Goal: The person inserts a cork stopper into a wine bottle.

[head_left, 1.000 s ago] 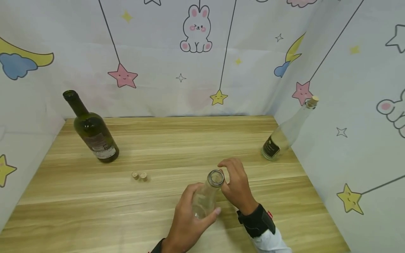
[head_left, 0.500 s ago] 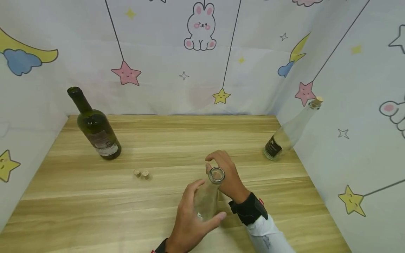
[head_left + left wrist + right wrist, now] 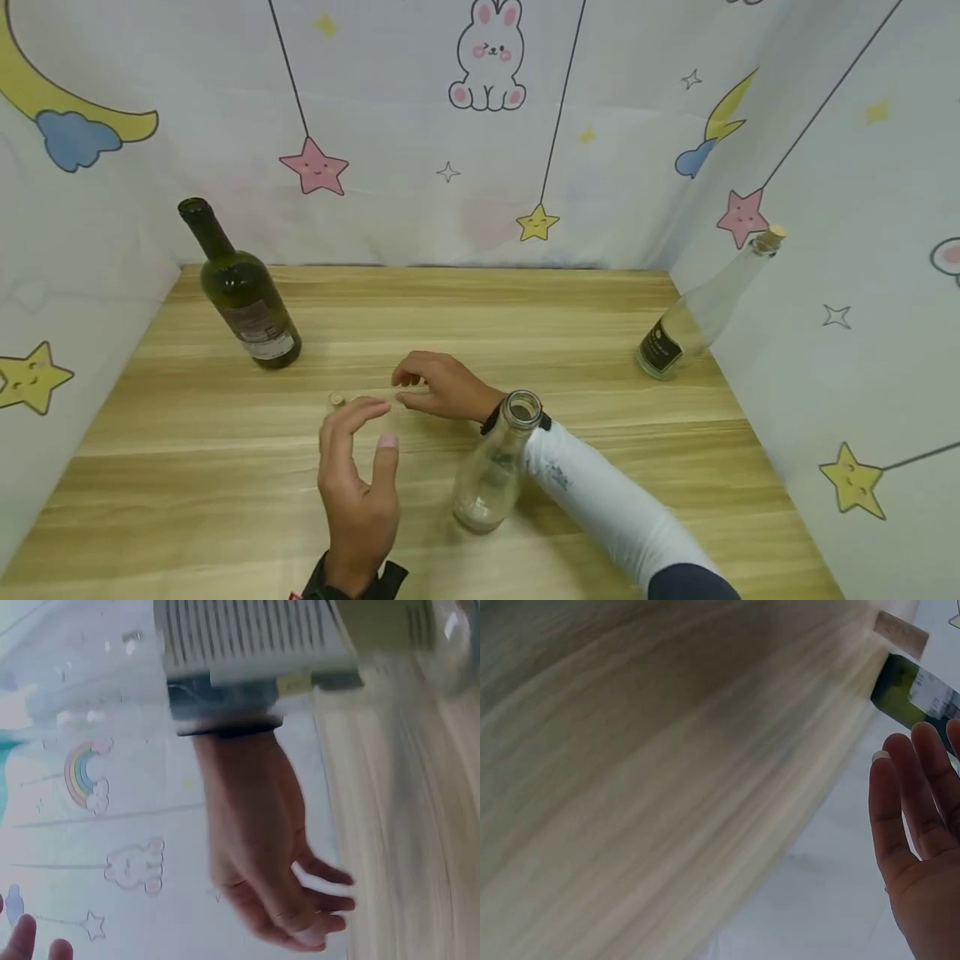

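In the head view a clear glass bottle (image 3: pixel 487 483) stands upright and uncorked on the table, free of both hands. To its left my left hand (image 3: pixel 360 492) is raised with fingers and thumb spread, holding nothing. My right hand (image 3: pixel 446 385) reaches leftward behind the bottle, fingers loosely bent and nothing in them. Left of it a small cork (image 3: pixel 337 400) shows at the left fingertips; the second cork is hidden behind that hand. In the right wrist view one cork (image 3: pixel 901 634) appears beyond the right fingers (image 3: pixel 889 802).
A dark green wine bottle (image 3: pixel 251 308), its mouth uncovered, stands at the back left. At the right edge is a clear bottle with a black label (image 3: pixel 660 346) and a cork in its neck. Patterned white cloth (image 3: pixel 390 108) borders the wooden table (image 3: pixel 480 312).
My left hand has let go of the clear bottle and moved left. My right hand has swung left past the bottle toward the corks. The head view has shifted slightly.
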A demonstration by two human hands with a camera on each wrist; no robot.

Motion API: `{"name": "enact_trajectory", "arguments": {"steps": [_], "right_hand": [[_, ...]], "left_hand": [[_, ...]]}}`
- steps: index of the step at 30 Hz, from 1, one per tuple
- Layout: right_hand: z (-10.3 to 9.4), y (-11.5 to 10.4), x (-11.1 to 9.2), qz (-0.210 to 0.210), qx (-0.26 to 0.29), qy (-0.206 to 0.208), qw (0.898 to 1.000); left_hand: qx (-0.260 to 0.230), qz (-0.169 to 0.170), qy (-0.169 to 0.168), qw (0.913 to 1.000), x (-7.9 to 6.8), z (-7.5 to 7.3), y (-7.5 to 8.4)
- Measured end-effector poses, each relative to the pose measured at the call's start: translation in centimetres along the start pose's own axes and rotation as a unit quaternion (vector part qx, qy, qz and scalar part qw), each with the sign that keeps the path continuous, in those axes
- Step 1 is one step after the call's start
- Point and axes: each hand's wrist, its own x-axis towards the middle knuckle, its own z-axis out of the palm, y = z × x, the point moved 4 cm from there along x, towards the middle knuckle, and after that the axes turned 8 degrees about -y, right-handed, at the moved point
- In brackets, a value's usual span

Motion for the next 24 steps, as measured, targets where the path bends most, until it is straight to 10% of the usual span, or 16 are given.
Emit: {"name": "enact_trajectory", "arguments": {"steps": [11, 24], "right_hand": [[2.9, 0.5, 4.3, -0.006, 0.004, -0.068, 0.998], [4.2, 1.5, 5.7, -0.019, 0.044, -0.102, 0.994]], "left_hand": [[0.079, -0.078, -0.002, 0.9938, 1.1, -2.5, -1.8], [0.091, -0.086, -0.012, 0.9920, 1.3, -3.4, -1.7]]}}
